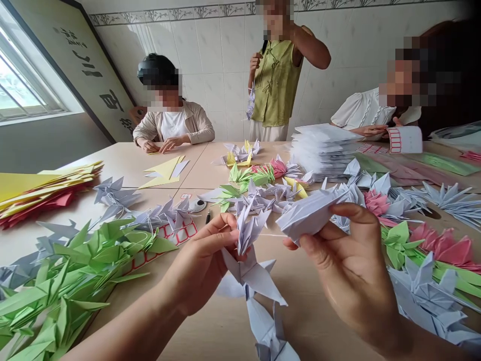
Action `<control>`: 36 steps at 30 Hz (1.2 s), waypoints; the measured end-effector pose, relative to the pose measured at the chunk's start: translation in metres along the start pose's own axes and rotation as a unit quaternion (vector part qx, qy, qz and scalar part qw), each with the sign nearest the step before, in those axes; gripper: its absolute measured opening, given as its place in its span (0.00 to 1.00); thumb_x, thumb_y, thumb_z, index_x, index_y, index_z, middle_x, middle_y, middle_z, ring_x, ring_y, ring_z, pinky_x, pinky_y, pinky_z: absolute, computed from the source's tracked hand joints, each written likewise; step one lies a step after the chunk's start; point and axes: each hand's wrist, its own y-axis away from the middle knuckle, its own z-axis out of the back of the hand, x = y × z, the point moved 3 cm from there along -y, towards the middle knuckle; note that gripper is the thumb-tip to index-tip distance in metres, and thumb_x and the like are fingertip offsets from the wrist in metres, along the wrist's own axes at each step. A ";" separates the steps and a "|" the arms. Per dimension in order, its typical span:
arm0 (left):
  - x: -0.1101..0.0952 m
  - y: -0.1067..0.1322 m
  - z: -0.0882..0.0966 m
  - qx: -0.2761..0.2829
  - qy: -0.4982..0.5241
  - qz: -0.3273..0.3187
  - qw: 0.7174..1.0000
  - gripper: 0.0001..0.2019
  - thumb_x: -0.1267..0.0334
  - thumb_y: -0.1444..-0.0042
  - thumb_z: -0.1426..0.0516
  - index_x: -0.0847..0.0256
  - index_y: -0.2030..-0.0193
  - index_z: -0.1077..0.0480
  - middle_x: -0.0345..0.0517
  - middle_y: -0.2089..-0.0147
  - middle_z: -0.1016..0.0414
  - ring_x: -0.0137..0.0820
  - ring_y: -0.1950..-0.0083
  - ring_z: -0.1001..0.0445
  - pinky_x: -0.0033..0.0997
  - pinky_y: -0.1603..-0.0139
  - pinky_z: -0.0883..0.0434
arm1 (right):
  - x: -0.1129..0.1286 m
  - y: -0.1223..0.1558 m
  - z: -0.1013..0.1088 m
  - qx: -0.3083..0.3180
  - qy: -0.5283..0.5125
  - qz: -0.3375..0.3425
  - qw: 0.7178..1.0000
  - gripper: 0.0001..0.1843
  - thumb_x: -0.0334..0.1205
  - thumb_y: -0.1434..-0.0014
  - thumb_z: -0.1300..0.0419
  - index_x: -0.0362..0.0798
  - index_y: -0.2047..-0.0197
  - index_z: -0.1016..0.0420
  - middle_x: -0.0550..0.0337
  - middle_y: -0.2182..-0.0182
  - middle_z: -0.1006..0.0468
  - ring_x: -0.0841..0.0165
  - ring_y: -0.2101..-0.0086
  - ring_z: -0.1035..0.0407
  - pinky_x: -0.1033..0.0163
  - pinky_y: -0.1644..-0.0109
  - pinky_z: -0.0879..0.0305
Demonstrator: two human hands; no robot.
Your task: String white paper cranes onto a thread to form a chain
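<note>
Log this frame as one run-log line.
left hand: holds string of pale origami cranes | right hand: pinches folded pale crane | nearby: green paper cranes, black pen

Dark brush-written Chinese characters on a framed wall board (92, 75), too slanted to read, red-ruled boxes, no legible writing, on a white card (405, 139)

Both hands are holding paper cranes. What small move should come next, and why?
Probably bring the paper crane in the right hand toward the crane in the left hand, slowly: the two are apart, and more cranes dangle below the left hand's crane, so a quick move could swing them.
</note>
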 end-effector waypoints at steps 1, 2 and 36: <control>0.000 -0.001 0.001 0.002 0.011 0.002 1.000 0.06 0.69 0.46 0.40 0.61 0.64 0.34 0.42 0.71 0.29 0.27 0.72 0.30 0.24 0.69 0.34 | 0.002 0.001 0.000 0.020 0.006 0.005 1.000 0.25 0.32 0.35 0.41 0.71 0.43 0.41 0.67 0.56 0.19 0.70 0.59 0.22 0.64 0.52 0.25; 0.000 -0.001 0.001 0.006 0.021 0.003 1.000 0.06 0.69 0.46 0.40 0.61 0.64 0.34 0.42 0.72 0.29 0.27 0.72 0.30 0.24 0.69 0.34 | 0.003 0.002 0.000 0.045 0.019 0.012 0.999 0.32 0.31 0.35 0.41 0.73 0.38 0.48 0.66 0.54 0.19 0.68 0.56 0.23 0.61 0.50 0.25; 0.012 0.008 -0.007 0.022 -0.170 -0.036 0.985 0.18 0.46 0.37 0.47 0.60 0.63 0.32 0.41 0.67 0.31 0.28 0.67 0.33 0.26 0.67 0.35 | -0.016 -0.005 -0.011 0.184 0.048 -0.227 0.955 0.11 0.44 0.38 0.38 0.52 0.53 0.27 0.60 0.61 0.21 0.68 0.62 0.26 0.64 0.57 0.29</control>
